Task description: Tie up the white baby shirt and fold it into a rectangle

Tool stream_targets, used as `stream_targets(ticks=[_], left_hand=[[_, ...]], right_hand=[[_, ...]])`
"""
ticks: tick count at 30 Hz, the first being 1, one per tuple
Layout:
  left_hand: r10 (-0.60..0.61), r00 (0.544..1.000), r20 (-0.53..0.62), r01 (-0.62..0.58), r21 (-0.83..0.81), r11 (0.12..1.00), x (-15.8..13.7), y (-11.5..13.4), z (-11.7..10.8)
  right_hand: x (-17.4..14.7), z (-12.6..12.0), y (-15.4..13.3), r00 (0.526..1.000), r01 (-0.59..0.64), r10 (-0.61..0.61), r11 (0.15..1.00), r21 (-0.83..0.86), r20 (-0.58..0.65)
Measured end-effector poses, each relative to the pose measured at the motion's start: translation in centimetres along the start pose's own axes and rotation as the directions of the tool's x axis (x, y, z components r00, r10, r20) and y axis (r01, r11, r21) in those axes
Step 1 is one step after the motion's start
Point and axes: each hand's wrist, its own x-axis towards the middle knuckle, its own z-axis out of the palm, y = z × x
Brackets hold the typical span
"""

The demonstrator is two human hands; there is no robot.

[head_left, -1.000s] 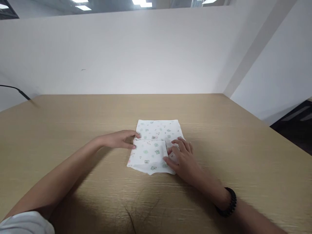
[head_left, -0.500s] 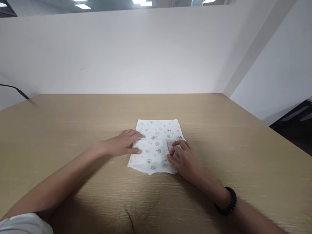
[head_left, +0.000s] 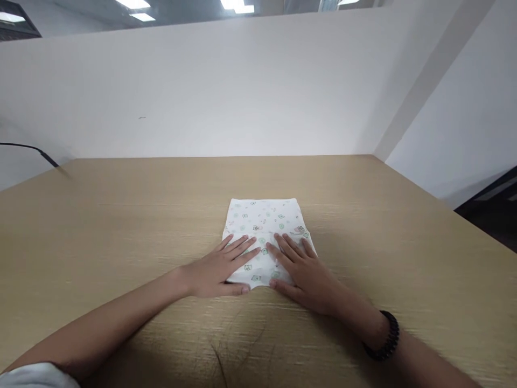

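Note:
A white cloth with small green and pink animal prints lies folded on the wooden table. A fold edge runs across its middle, and the near half is the upper layer. My left hand rests flat on the near left part, fingers spread, thumb by the near edge. On the near right part lies my right hand, palm down with its fingers stretched out. Both hands press on the cloth without gripping it. They cover its near corners.
The table has a light wood top. A white partition stands along its back, and another wall rises at the right. A black cable comes in at the left back corner. A black bracelet is on my right wrist.
My right hand has let go of the cloth's right side flap and now lies flat. My left hand has moved nearer and further onto the cloth. The flap is now laid down.

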Motion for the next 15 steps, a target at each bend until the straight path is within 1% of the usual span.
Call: stream_targets(ticks=[2, 5, 6, 8, 10, 12, 15], left_hand=[[0.013, 1.0, -0.01, -0.013, -0.02, 1.0, -0.1, -0.1, -0.1], [0.041, 0.999, -0.014, -0.042, -0.071, 0.997, -0.1, 0.0, -0.1], [0.047, 0.999, -0.014, -0.048, -0.09, 0.995, -0.1, 0.1, -0.1], [0.054, 0.998, -0.02, -0.056, -0.123, 0.991, -0.1, 0.1, -0.2], [0.072, 0.997, -0.022, -0.075, -0.162, 0.984, -0.1, -0.2, -0.6], [0.105, 0.994, -0.021, -0.107, -0.214, 0.971, -0.2, -0.7, -1.3], [0.143, 0.989, -0.049, -0.151, -0.278, 0.949, -0.8, -2.0, -2.9]], right_hand=[[-0.1, -0.6, 0.4, 0.999, -0.039, 0.04, 0.998, 0.051, -0.013], [-0.3, -1.2, 1.5, 0.984, -0.159, 0.168, 0.981, 0.115, -0.068], [-0.4, -1.2, 1.9, 0.975, -0.203, 0.212, 0.972, 0.119, -0.069], [-0.6, -0.8, 2.8, 0.961, -0.269, 0.274, 0.957, 0.107, -0.028], [-0.9, -0.4, 3.6, 0.959, -0.285, 0.283, 0.954, 0.099, 0.035], [-1.1, -0.2, 4.3, 0.964, -0.264, 0.257, 0.956, 0.125, 0.071], [-1.6, -1.3, 5.4, 0.974, -0.222, 0.21, 0.956, 0.19, 0.082]])
